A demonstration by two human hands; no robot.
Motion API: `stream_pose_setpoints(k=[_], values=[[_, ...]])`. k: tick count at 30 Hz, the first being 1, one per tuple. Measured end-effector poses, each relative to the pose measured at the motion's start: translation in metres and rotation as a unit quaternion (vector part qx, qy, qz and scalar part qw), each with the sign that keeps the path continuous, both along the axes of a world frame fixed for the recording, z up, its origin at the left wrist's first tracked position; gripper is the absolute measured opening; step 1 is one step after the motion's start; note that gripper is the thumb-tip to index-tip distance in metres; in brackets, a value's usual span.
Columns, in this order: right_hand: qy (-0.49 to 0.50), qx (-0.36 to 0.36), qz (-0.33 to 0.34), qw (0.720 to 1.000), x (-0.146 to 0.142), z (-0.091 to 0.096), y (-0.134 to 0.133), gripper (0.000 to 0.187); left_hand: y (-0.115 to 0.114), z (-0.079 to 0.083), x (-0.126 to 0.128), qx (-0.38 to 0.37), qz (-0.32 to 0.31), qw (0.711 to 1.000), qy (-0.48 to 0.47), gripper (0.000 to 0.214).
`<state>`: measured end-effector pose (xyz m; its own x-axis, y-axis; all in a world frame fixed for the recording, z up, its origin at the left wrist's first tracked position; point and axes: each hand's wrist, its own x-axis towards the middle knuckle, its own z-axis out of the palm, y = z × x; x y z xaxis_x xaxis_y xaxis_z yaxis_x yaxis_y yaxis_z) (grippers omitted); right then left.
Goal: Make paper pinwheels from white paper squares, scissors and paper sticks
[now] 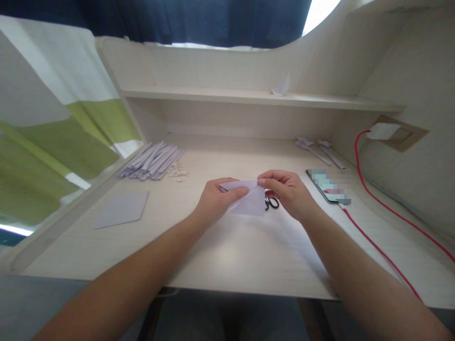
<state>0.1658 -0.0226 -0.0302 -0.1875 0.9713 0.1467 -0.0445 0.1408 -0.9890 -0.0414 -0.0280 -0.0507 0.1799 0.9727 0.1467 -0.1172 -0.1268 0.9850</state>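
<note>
L hand (217, 199) is gripping the folded paper (250, 203) from its left, thumb pressing on top; R hand (289, 192) is pinching its upper R corner. Paper's being held over the mid. of the table (231, 265), partly hiding the scissors (273, 203). Fold's looking abt. partway, I'd judge: a slanting edge is showing, but no finished shape yet. Prob. done: pile of paper strips (152, 161) lying far L, w/ pale bits (179, 173) beside it, plus two stemmed paper pcs. (304, 142) resting back R. Apparently left: flat sheet (122, 210), lying unfolded at L.
</note>
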Motion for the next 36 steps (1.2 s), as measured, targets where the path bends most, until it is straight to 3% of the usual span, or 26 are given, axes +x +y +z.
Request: stream_pose_setpoints(k=[11,17,29,36], values=[[-0.024,0.123,-0.078,0.989,-0.009,-0.010,-0.004,0.014,-0.001,0.000,0.001,-0.027,0.009,1.000,-0.007,0.034],[-0.042,0.101,-0.088,0.990,-0.008,-0.011,-0.006,0.016,-0.001,0.001,0.000,-0.027,0.018,0.999,0.008,0.034],[-0.039,0.075,-0.043,0.995,-0.005,-0.008,-0.006,0.027,0.001,-0.004,-0.001,0.000,0.003,1.000,0.021,0.031],[-0.053,0.089,-0.034,0.994,-0.005,-0.008,-0.006,0.021,0.001,-0.003,-0.001,-0.022,0.001,1.000,0.015,0.031]])
